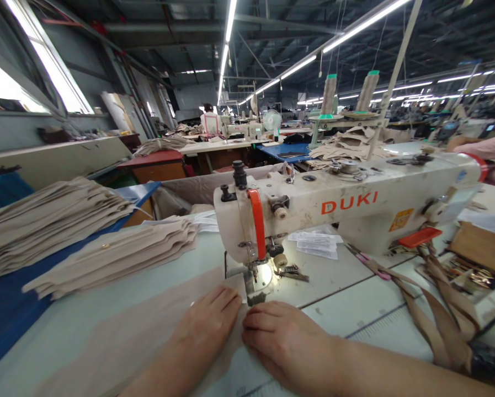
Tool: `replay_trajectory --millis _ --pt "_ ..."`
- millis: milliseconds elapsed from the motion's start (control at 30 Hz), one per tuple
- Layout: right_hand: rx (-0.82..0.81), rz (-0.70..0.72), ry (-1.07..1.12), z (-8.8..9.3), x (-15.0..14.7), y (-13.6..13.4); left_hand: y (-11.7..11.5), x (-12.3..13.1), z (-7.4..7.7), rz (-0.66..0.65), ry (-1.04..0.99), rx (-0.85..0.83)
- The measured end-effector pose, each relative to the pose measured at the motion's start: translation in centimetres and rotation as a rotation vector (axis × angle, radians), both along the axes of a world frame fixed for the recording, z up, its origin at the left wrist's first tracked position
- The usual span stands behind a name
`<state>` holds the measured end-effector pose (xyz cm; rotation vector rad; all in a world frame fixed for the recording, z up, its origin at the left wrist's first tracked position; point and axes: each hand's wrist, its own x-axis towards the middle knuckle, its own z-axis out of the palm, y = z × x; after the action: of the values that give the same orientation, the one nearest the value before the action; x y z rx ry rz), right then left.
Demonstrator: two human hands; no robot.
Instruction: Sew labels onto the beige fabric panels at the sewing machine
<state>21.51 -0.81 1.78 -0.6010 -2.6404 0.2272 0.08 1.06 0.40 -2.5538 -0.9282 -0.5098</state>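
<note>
A beige fabric piece (148,320) lies on the pale sewing table, its far corner beside the needle area of a white sewing machine (305,207) marked DUKI. My left hand (209,317) presses on the fabric near that corner, fingers close together and bent over it. Just right of it, my right hand (280,333) has its fingers curled at the fabric's right edge; the fingertips are partly hidden. In front of both hands, the machine's lamp lights the needle plate (264,275).
Stacked beige fabric pieces (118,248) lie at left, with another stack (52,220) farther left. White labels (317,242) sit behind the needle. At right are pink-handled scissors (382,273), brown straps (421,320) and a box of metal parts (474,275). A pink sleeve (487,151) shows beyond the machine.
</note>
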Motion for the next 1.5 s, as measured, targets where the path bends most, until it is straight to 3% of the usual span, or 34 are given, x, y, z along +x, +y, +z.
replay_trajectory --millis 333,667,900,1100,1267,1500 --pt "-0.004 0.002 -0.013 0.1 -0.1 0.0 -0.2 -0.1 -0.3 0.032 0.012 0.062" --pt "-0.062 0.008 0.038 0.3 0.2 0.2 -0.5 0.4 0.2 0.077 0.060 0.008" --pt "-0.032 -0.108 -0.155 1.9 0.1 1.6 -1.3 0.5 0.3 0.058 0.058 0.069" --pt "0.090 -0.135 -0.171 1.0 -0.6 2.8 -1.7 0.8 0.5 0.041 -0.078 0.129" --pt "0.101 -0.130 -0.159 0.6 -0.7 2.9 -1.7 0.8 0.3 0.082 -0.108 0.061" --pt "0.081 -0.130 -0.168 0.9 -0.6 2.7 -1.9 0.2 0.1 0.111 -0.027 0.038"
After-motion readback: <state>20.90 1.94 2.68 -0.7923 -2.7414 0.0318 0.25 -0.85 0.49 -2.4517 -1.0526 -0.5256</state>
